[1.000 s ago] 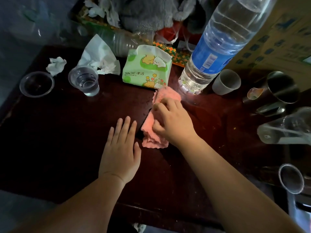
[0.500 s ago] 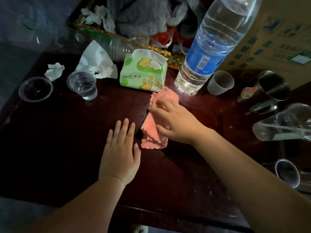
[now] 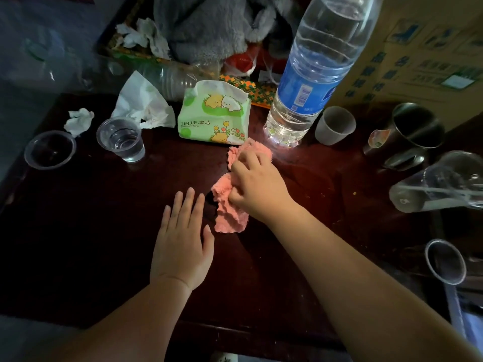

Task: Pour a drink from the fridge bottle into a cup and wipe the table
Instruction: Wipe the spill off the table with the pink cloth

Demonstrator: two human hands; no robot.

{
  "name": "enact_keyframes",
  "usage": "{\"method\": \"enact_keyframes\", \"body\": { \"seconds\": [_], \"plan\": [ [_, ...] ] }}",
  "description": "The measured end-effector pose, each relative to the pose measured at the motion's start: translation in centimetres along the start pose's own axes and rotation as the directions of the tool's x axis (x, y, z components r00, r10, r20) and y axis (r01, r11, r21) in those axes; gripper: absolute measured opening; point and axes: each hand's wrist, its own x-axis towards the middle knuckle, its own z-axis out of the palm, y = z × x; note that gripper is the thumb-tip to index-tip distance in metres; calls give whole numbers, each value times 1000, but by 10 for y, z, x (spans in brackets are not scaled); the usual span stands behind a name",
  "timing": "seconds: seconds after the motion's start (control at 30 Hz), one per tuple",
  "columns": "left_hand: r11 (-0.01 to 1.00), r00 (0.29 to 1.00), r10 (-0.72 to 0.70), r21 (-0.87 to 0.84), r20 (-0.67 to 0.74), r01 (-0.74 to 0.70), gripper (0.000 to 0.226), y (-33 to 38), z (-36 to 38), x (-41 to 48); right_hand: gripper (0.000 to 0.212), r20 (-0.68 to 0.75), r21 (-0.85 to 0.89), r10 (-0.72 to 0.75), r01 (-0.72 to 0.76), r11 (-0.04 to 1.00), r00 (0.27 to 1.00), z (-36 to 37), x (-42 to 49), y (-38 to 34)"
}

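Both hands worked the dark table [image 3: 86, 231]: the right hand [image 3: 257, 190] gripped a pink cloth [image 3: 227, 205] (bunched), the left hand [image 3: 183, 244] lay flat, fingers spread.

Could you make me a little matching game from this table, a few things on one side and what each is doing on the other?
Things:
1. pink cloth
2. water bottle
3. clear plastic cup
4. left hand

States:
A. holds a little water, near the crumpled tissues
B. lies flat and open on the dark table
C. bunched under the right hand
D. stands upright beside the tissue pack

Pairs: 1-C, 2-D, 3-A, 4-B
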Motion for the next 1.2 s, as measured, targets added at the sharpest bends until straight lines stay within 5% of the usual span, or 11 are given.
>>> {"method": "enact_keyframes", "body": {
  "seconds": [0.43,0.7,1.0,1.1,1.2],
  "plan": [
    [1000,1000,-1,1,-14,1,60,-2,2,-1,25,-215,-277,-5,-56,959,977,10,-4,-6],
    [999,1000,-7,-34,-7,6,62,-1,1,0,33,-45,-257,248,-251,933,968,14,37,14],
    [999,1000,-12,-40,-2,12,63,0,1,0,31,-208,-156,437,-471,868,875,17,3,25],
    [999,1000,-12,-48,-2,12,63,0,0,-1,33,-195,-137,358,-387,912,913,11,2,29],
    [999,1000,-6,-47,-6,6,63,0,0,0,40,-137,47,159,-154,987,978,-10,-7,51]
  ]
}}
